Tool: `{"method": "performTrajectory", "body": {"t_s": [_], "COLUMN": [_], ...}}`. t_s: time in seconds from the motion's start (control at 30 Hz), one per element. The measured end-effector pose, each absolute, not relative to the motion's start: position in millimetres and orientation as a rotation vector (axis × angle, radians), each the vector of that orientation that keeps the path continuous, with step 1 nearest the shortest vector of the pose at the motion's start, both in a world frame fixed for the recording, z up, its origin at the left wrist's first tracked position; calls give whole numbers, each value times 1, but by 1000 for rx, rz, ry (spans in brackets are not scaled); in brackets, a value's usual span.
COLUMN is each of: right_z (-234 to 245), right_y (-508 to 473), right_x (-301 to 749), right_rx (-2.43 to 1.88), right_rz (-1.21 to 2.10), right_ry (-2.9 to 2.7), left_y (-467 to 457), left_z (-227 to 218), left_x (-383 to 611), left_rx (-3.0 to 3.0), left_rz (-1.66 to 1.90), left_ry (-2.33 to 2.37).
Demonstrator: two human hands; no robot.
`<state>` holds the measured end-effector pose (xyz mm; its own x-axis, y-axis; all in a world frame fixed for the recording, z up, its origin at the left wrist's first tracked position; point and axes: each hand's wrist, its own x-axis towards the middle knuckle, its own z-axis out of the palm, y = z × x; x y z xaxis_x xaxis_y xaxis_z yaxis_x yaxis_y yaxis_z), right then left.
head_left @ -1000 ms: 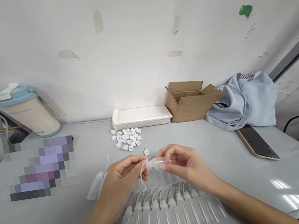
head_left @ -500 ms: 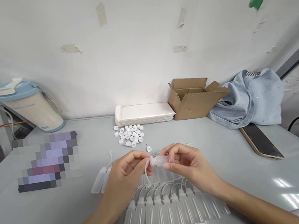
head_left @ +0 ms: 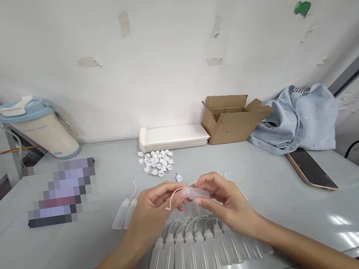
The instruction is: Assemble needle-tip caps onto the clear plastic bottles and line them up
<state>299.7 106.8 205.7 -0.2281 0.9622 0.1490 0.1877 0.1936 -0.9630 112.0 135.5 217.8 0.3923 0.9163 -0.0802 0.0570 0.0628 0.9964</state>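
Between my hands is a small translucent plastic squeeze bottle [head_left: 198,193], lying nearly level with its neck to the left. My left hand [head_left: 158,203] pinches the neck end, where a thin curved strap [head_left: 172,195] hangs off to the left. My right hand [head_left: 227,197] is closed around the bottle's body. Below them, a row of similar bottles [head_left: 191,254] lies on the table, their straps arching upward. More bottles [head_left: 122,214] lie behind and left of my left hand, partly hidden by my hands. One loose white needle-tip cap [head_left: 179,178] lies just beyond my fingers.
A pile of white caps [head_left: 158,161] lies before a stack of white padded envelopes [head_left: 175,137]. Right of it stand an open cardboard box [head_left: 231,122], a blue cloth bag [head_left: 312,117] and a phone [head_left: 311,171]. On the left are a tumbler [head_left: 46,132] and a pixelated item [head_left: 63,192].
The bottle has turned slightly in my fingers, and its strap now points out to the left instead of hanging down. The view has shifted slightly.
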Motion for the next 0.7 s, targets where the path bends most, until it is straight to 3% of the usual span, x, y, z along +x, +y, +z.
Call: {"method": "performTrajectory", "body": {"t_s": [0.4,0.7], "right_z": [202,221], "right_y": [104,113], "right_x": [298,310], "right_rx": [-985,-1000], "right_rz": [948,1114], "right_ry": [-1823,-1446], "left_y": [132,179], "left_z": [212,210], "left_x": [114,95], "left_rx": [1628,2096], "left_rz": [825,742], "left_ry": [897,1140]}}
